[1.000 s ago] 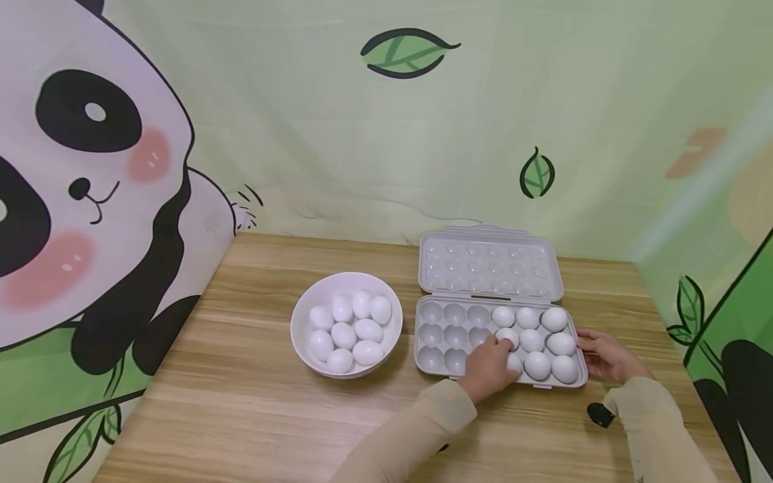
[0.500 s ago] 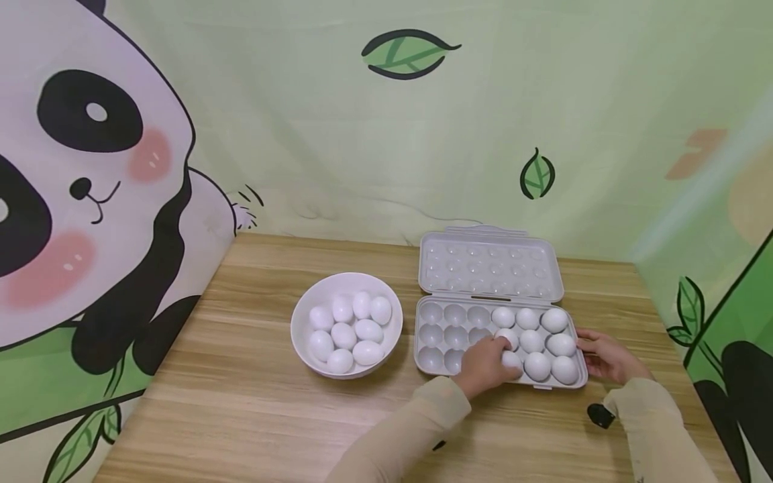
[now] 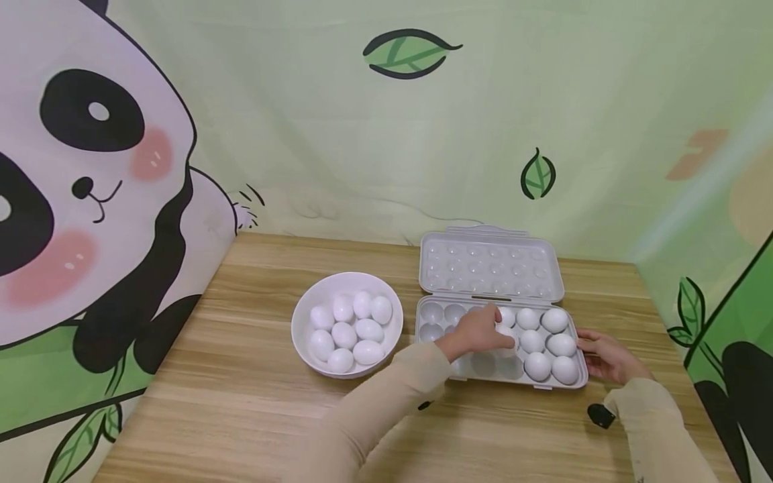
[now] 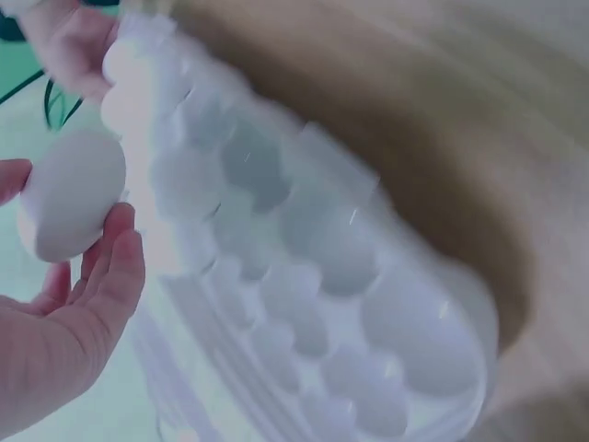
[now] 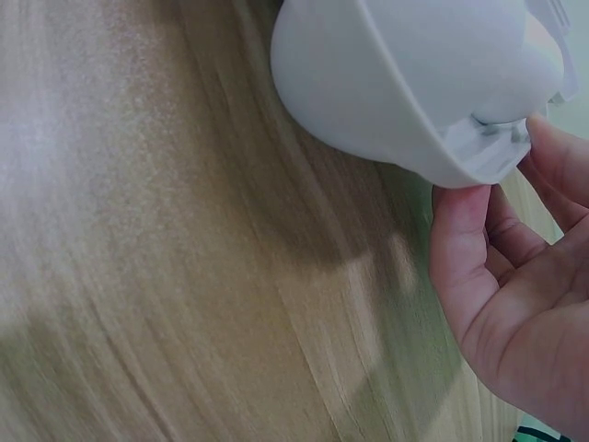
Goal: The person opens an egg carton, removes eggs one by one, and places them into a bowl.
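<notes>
My left hand [image 3: 480, 330] is over the middle of the grey egg box [image 3: 578, 377]. In the left wrist view it pinches a white egg [image 4: 74, 195] between thumb and fingertips, raised above the compartments. White eggs [image 3: 537, 366] fill the right-hand columns of the box, while front compartments nearer the left hand are bare. Some of the middle is hidden by that hand. At the box's right end, my right hand [image 3: 610, 355] grips the rim, thumb on top and fingers below, as the right wrist view shows. The dimpled lid [image 3: 492, 268] is folded back.
Left of the egg box stands a white bowl [image 3: 297, 335] holding several white eggs [image 3: 343, 335]. Both rest on a wooden table [image 3: 241, 402]. Behind it hangs a green cloth backdrop [image 3: 290, 134] with a printed panda.
My left hand has lifted an egg out of a front-row compartment and moved up and slightly left with it. My right hand stays at the box's right end.
</notes>
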A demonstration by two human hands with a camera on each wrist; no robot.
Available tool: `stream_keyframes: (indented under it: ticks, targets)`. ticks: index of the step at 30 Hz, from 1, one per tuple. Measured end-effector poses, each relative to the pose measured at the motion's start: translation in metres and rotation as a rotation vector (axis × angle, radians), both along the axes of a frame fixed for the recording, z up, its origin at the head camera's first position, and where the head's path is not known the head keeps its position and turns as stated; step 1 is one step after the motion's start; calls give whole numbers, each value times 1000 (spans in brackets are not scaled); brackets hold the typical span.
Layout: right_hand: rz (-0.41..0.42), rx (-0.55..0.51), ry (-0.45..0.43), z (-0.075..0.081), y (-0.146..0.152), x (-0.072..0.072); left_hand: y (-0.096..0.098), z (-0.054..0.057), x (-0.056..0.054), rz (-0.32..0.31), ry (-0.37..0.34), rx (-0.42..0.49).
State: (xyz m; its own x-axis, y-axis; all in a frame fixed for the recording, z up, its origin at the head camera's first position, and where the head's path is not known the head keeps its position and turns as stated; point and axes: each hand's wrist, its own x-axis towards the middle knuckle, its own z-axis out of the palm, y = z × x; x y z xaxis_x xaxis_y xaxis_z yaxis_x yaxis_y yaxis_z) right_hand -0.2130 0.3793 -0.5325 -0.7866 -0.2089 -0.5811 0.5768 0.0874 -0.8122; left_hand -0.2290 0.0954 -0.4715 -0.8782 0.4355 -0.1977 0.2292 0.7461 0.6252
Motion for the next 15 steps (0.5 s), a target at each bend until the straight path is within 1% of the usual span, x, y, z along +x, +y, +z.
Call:
stream_keyframes:
  ticks: [5,9,11,15]
  targets:
    - [-3,-10,-6,-1,0,0,-21,19,-15,-11,-37,30]
    - [-4,-8,-7,-1,0,0,-41,31,-24,-11,-58,55]
    - [-5,-5,-7,0,0,0,-51,36,-28,-8,-62,66]
    - [-4,1,-7,1,0,1,-72,45,-35,1,-96,121]
